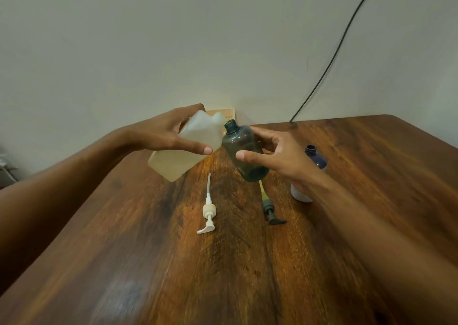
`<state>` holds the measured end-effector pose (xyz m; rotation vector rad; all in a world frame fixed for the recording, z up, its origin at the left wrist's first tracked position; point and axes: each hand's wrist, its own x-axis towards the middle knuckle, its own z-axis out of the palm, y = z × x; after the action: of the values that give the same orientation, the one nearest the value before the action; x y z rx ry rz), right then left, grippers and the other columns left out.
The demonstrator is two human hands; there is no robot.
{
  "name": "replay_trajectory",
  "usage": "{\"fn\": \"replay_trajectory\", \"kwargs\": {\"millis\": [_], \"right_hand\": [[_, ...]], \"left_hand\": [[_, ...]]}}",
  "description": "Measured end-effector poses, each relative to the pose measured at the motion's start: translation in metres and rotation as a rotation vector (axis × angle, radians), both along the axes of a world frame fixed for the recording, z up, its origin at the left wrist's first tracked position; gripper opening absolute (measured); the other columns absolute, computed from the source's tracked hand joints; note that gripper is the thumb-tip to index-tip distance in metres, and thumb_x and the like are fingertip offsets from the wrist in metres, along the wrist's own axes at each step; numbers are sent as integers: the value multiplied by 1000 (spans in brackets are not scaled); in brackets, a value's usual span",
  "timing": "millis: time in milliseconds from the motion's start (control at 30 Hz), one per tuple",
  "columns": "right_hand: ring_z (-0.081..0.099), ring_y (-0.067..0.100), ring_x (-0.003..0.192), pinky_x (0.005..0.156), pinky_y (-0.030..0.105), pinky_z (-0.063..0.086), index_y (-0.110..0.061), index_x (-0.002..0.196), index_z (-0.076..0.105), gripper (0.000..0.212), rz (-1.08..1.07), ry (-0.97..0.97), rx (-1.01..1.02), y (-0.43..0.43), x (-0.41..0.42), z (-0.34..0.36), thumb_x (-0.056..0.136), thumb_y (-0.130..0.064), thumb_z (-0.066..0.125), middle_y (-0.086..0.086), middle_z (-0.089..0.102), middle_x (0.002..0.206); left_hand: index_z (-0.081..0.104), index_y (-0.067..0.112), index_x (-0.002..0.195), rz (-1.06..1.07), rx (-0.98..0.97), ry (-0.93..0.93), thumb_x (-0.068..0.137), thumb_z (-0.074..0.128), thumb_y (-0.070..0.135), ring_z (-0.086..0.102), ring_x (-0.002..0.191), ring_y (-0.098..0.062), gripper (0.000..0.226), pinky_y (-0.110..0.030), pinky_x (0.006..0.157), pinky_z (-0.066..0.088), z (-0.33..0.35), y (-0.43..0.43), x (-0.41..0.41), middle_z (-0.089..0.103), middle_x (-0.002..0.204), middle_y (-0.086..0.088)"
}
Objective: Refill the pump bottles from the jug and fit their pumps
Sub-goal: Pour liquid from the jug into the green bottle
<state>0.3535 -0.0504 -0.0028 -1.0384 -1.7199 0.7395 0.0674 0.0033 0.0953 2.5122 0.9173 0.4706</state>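
Observation:
My left hand (171, 132) grips a translucent white jug (183, 155), lifted off the table and tilted to the right so its spout meets the open neck of a dark green see-through bottle (244, 148). My right hand (275, 156) holds that bottle in the air, tilted to the left toward the jug. A white pump (208, 212) and a dark green pump (271, 212) lie flat on the wooden table (223, 262) below. A dark blue bottle (316, 156) with an open neck stands behind my right wrist.
A white container (301, 194) stands partly hidden under my right forearm. A beige object (223, 113) sits against the wall behind the jug. A black cable (332, 59) runs down the wall to the table's back edge.

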Motion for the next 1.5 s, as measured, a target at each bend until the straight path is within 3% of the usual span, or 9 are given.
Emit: {"fn": "replay_trajectory", "kwargs": {"millis": [467,567,667,733,933,1067,1300,1500], "right_hand": [[63,13,135,117,50,51,-30,150,63,79,-38,58,-6,-1,-1,-4,77,-49,86,-11,71,142],[63,12,135,113,42,53,-29,150,62,79,-23,79,-11,-1,0,-5,77,-47,86,-11,71,142],[62,2,130,99,19,52,-29,149,63,78,1,100,-11,-4,0,-4,77,-45,86,-17,71,137],[62,-1,129,95,14,50,-29,148,63,77,6,109,-11,-5,0,-4,76,-44,86,-18,71,135],[63,4,131,101,21,52,-30,148,64,77,-1,131,-19,-6,1,-4,76,-45,86,-17,72,136],[63,9,134,107,28,53,-29,149,64,77,0,146,-22,-5,1,-5,76,-44,87,-12,72,138],[61,4,132,98,18,51,-31,147,64,75,6,167,-30,-4,1,-7,77,-43,87,-15,71,138],[62,8,134,101,23,51,-30,148,64,69,6,177,-45,-2,1,-9,84,-33,89,-13,71,140]], "left_hand": [[51,27,123,-17,20,114,75,76,52,68,98,-6,60,-20,67,57,19,3,9,63,114,6],[51,30,122,-16,18,130,71,76,61,68,98,-5,65,-20,66,58,22,1,10,63,113,8],[50,32,121,-14,26,135,72,77,58,67,98,-4,62,-19,66,58,22,1,11,62,113,8],[50,31,122,-8,21,137,69,76,64,67,98,-4,68,-20,66,58,23,0,12,63,114,8],[50,32,123,-1,12,155,66,74,68,67,98,-4,72,-20,66,58,24,0,14,62,114,9],[51,28,122,4,27,160,72,76,54,68,97,-6,62,-20,66,57,26,1,15,63,114,6],[51,26,124,11,19,179,72,76,52,69,99,-12,64,-22,65,57,27,2,17,63,114,5],[51,27,123,7,14,178,72,77,52,69,96,-8,62,-20,64,57,28,2,18,63,113,7]]}}
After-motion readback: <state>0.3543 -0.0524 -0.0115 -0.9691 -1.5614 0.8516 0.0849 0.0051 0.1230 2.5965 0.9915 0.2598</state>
